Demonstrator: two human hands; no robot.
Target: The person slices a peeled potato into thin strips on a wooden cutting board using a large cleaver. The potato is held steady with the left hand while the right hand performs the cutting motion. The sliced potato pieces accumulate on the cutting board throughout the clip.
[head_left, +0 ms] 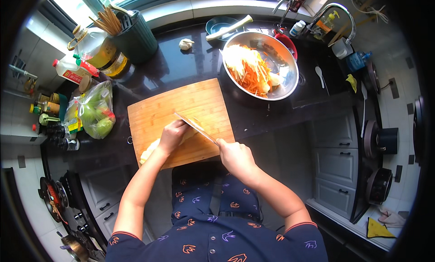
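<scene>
A wooden cutting board (167,108) lies on the dark counter in front of me. My left hand (172,136) presses down on a pale yellow vegetable piece (148,151) near the board's front edge. My right hand (235,157) grips the handle of a broad kitchen knife (195,128), whose blade angles across the board right beside my left fingers. Behind the board to the right stands a large metal bowl (285,69) holding shredded orange and white vegetable strips (247,69).
A green utensil holder with chopsticks (131,33), oil bottles (97,51) and a bag of green vegetables (96,110) stand at the left. A garlic bulb (186,44) and a blue plate (219,26) sit at the back. The sink faucet (335,10) is at the right.
</scene>
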